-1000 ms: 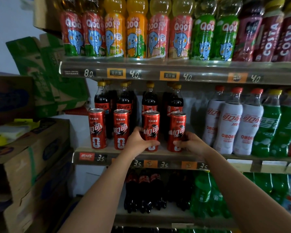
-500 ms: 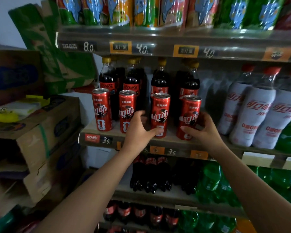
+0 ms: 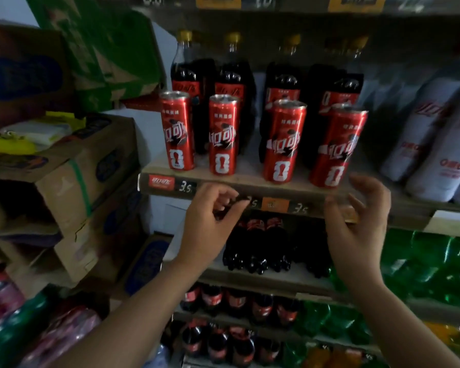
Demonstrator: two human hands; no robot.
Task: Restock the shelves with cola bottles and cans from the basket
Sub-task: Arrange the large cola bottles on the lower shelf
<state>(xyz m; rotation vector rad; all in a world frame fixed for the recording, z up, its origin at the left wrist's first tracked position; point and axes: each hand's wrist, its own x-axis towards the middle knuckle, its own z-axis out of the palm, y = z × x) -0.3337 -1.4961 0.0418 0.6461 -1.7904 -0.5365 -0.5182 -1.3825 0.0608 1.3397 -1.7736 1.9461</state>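
Upright, four cola cans (image 3: 283,140) standing

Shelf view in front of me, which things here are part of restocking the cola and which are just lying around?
Part of the job:
four red cola cans
cola bottles behind them
shelf
left hand, empty
right hand, empty

Just lying about:
cardboard boxes
white bottles
green bottles
price tags

Four red cola cans (image 3: 255,136) upright along shelf (image 3: 252,181) front; dark cola bottles (image 3: 234,83) upright behind.
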